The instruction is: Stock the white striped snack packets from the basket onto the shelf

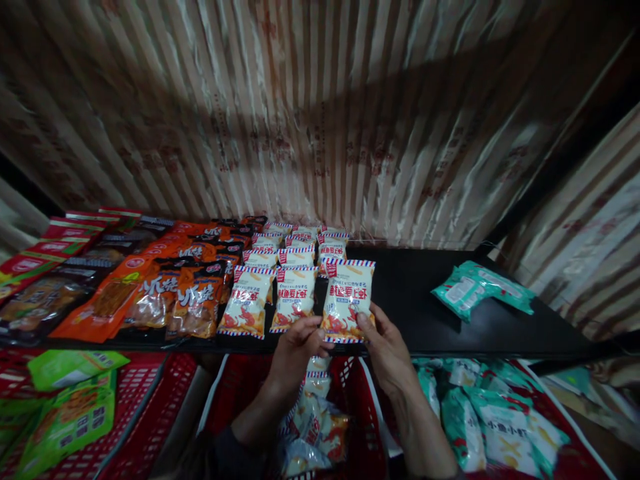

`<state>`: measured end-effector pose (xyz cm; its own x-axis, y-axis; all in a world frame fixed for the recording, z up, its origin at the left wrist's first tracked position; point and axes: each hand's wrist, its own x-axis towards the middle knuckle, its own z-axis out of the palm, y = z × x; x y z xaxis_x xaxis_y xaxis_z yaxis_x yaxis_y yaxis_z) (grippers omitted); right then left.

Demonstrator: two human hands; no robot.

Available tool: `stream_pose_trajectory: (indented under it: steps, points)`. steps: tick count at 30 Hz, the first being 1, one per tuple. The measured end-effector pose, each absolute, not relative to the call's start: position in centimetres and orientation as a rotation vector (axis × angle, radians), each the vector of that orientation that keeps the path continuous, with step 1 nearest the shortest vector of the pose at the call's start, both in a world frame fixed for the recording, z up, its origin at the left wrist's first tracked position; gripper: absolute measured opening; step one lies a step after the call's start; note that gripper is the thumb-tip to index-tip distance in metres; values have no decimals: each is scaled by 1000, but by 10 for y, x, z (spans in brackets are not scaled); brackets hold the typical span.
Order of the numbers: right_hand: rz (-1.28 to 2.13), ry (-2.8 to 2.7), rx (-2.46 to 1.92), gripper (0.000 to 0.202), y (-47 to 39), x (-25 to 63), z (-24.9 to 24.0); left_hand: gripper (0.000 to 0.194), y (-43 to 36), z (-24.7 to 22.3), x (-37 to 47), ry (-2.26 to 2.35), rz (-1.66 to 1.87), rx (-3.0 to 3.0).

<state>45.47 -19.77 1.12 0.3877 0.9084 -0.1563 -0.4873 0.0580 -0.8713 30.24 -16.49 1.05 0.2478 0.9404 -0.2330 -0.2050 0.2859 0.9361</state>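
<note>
My right hand [387,343] grips the lower right edge of a white snack bag [346,293] with red-and-blue striped ends, the thumb on its front. At the bag's lower left corner, the fingers of my left hand [300,350] are closed on its edge. The bag stands nearly upright at the shelf's front. Beside and behind it, several matching snack bags [294,297] are lined up in columns. Below my hands, a red basket [373,407] contains more of these bags, partly hidden by my left forearm.
The black shelf [400,293] carries orange-and-black packets [197,300] and red packets [65,240] on the left. Teal bags [480,290] lie on its right. Lower down are green packets [75,417] in a left basket and teal-and-white bags [505,427] at right. Striped sheeting [310,120] hangs behind.
</note>
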Motion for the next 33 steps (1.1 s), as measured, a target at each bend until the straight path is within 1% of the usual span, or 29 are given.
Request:
stream_pose_trajectory:
  steps: [4, 8, 22, 28, 33]
  points:
    - [1086, -496, -1061, 75, -196, 462, 11, 40, -167, 20, 316, 1002, 1045, 899]
    - [1022, -529, -1040, 70, -193, 471, 10, 37, -166, 22, 333, 982, 1124, 829]
    - [907, -462, -1123, 72, -164, 478, -14, 38, -154, 4, 370, 865, 1250, 541]
    - [900, -509, -1156, 71, -160, 483, -20, 32, -151, -5, 378, 892, 1237, 551]
    - [894, -534, -1145, 71, -162, 487, -20, 21, -146, -10, 384, 957, 1225, 617]
